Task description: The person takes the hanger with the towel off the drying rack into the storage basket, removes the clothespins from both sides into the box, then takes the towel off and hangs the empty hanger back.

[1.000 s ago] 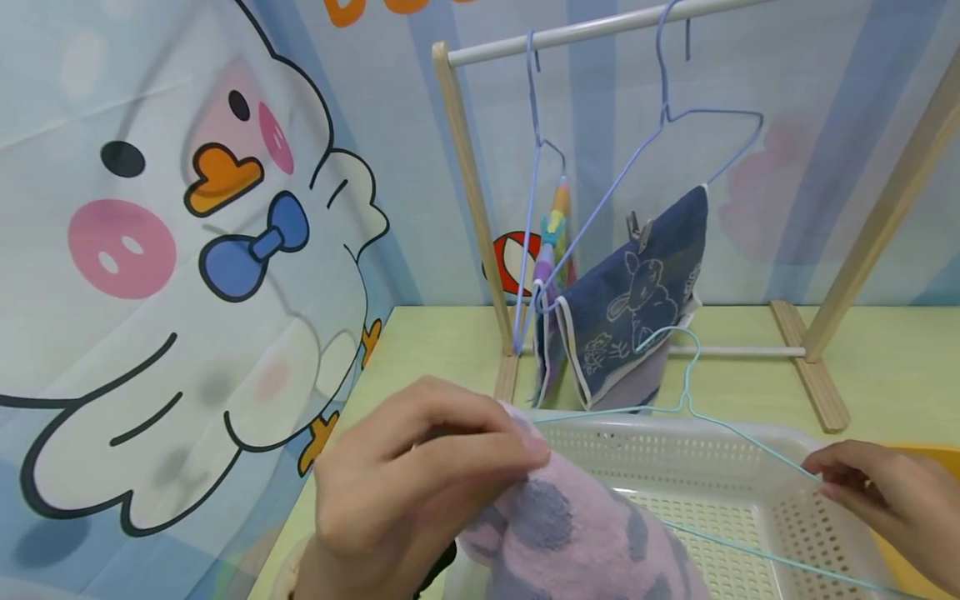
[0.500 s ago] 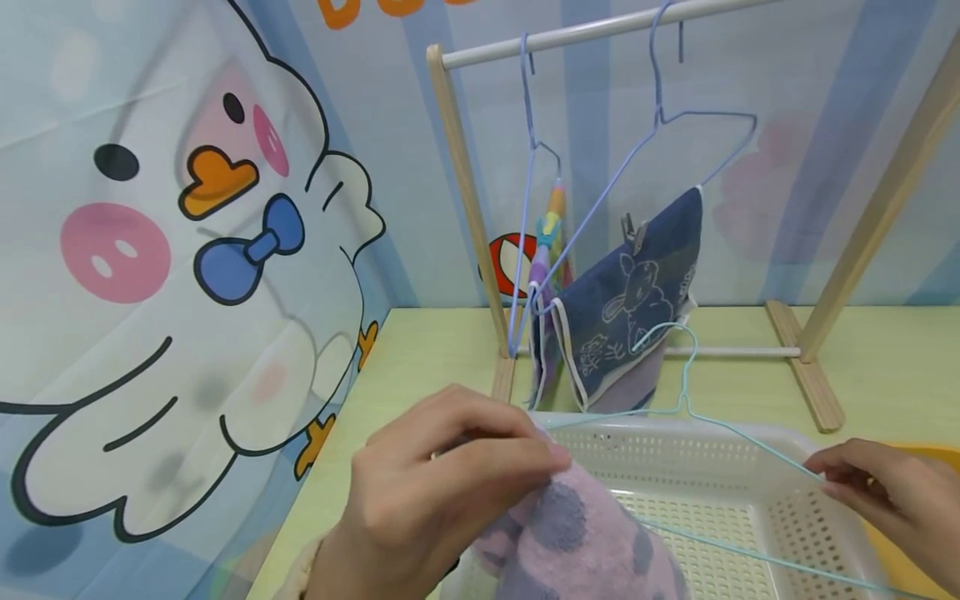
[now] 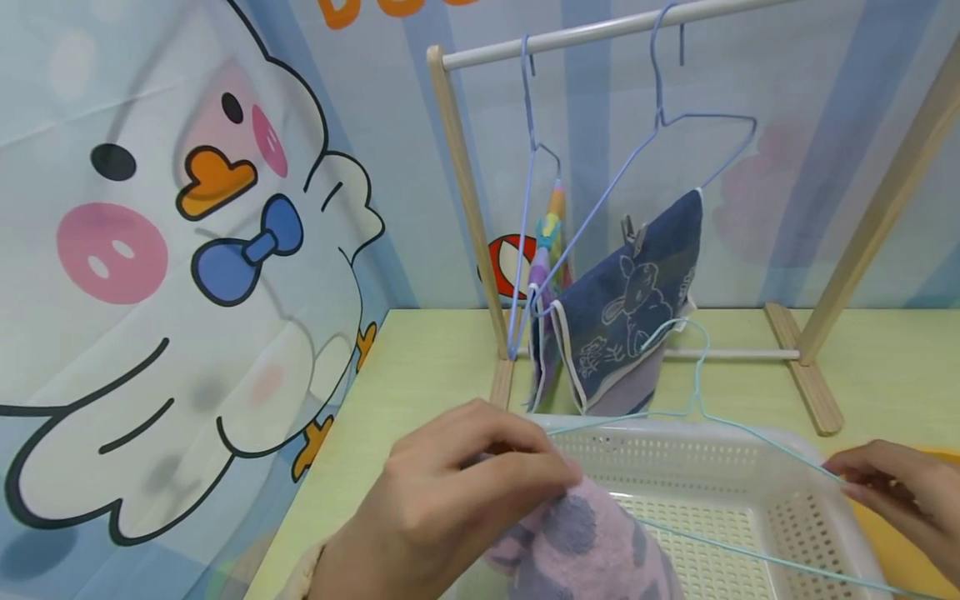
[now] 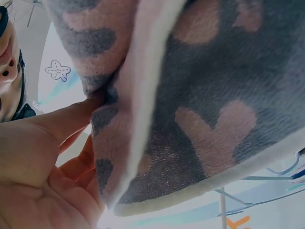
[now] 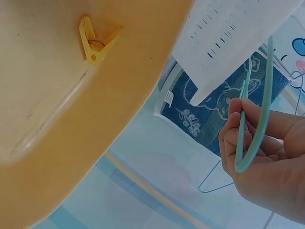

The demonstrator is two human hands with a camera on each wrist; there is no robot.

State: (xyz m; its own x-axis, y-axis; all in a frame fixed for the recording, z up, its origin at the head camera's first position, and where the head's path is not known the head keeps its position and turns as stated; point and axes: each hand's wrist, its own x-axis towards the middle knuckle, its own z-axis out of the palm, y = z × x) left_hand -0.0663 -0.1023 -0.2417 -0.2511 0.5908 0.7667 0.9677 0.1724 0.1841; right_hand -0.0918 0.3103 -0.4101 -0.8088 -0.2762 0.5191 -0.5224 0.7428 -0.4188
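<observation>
My left hand (image 3: 457,496) pinches the top of a pink towel (image 3: 592,546) with grey patches between thumb and fingers. In the left wrist view the towel (image 4: 200,105) hangs in folds and shows a white-trimmed edge. My right hand (image 3: 903,492) pinches one shoulder of a mint-green wire hanger (image 3: 697,379), whose hook points up. The hanger (image 5: 264,105) has its bent end close to the right wrist camera. Its far left end is hidden behind my left hand and the towel.
Below both hands stands a white perforated basket (image 3: 720,454). At right is a yellow basin (image 3: 873,533) with a yellow clothes peg (image 5: 94,55) inside. Behind, a wooden rack (image 3: 468,183) carries purple hangers, a dark blue towel (image 3: 645,292) and a multicoloured item (image 3: 551,233).
My left hand has moved right and slightly down with the pink towel, closer to the hanger's middle. The right hand and hanger have shifted a little to the right.
</observation>
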